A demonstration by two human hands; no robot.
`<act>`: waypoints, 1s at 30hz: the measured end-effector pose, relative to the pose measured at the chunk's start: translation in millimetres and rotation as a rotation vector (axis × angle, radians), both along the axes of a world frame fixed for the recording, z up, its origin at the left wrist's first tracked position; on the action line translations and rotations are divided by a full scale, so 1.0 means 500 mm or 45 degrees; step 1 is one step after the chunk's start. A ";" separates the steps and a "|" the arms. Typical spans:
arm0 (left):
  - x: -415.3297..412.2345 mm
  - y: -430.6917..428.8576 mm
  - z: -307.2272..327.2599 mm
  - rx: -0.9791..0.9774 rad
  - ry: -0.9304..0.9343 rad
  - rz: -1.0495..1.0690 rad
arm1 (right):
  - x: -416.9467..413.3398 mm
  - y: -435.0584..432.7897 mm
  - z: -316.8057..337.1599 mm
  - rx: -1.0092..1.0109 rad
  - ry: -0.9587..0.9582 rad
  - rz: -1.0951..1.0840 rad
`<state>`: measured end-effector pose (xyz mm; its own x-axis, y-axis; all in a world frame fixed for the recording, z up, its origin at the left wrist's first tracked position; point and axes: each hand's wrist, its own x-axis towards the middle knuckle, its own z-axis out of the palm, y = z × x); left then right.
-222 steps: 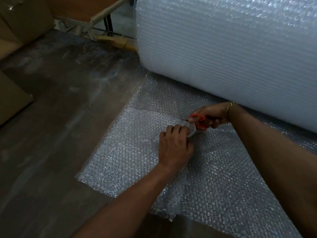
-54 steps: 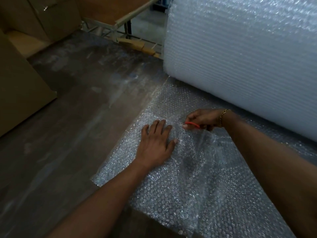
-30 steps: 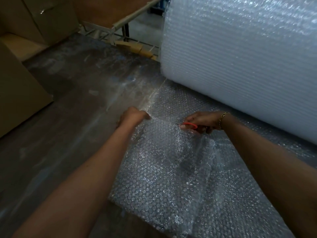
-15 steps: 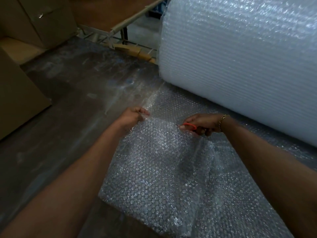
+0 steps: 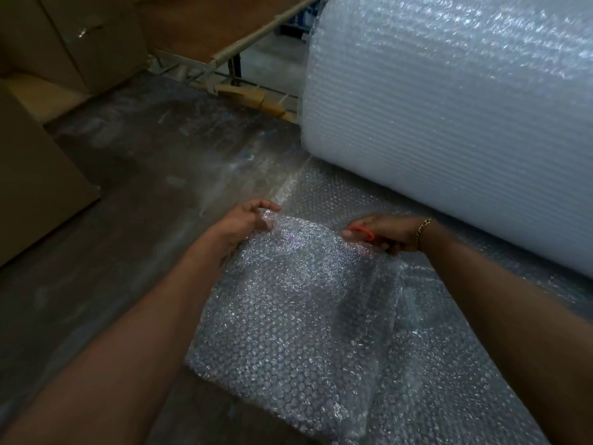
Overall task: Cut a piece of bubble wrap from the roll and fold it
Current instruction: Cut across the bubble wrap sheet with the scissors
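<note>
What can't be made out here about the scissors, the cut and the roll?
Scissors: head view shows only an orange handle loop; the right hand and the bubble wrap sheet hide the blades.
Cut: head view; whether the sheet is fully severed up to the left hand is lost in clear film and dim light.
Roll: head view; top and right end cut off by the frame edges.
</note>
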<state>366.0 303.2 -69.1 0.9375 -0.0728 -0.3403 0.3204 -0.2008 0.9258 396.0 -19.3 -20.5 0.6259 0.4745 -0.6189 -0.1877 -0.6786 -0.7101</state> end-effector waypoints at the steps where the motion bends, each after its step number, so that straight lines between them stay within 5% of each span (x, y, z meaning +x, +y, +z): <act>1: 0.002 0.000 -0.004 -0.002 -0.005 0.004 | 0.001 0.000 0.002 -0.002 -0.012 -0.001; 6: 0.000 -0.021 -0.002 0.048 -0.077 0.070 | 0.005 -0.005 0.008 0.009 -0.031 0.060; 10: -0.055 -0.090 0.009 0.916 -0.577 0.254 | 0.000 -0.009 0.011 0.028 -0.044 0.061; 13: -0.121 -0.170 0.021 0.904 -0.907 0.270 | -0.004 -0.008 0.011 0.037 -0.061 0.020; 19: -0.164 -0.275 -0.010 0.481 -0.459 0.369 | -0.009 -0.007 -0.001 0.036 -0.073 0.023; 30: -0.130 -0.300 0.004 0.423 -0.139 0.464 | -0.017 0.001 -0.006 0.101 -0.005 0.018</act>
<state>301.2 153.2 -66.9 0.9131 0.3618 -0.1880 0.3295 -0.3832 0.8629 387.6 -19.0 -23.7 0.6211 0.5309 -0.5765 -0.1753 -0.6229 -0.7624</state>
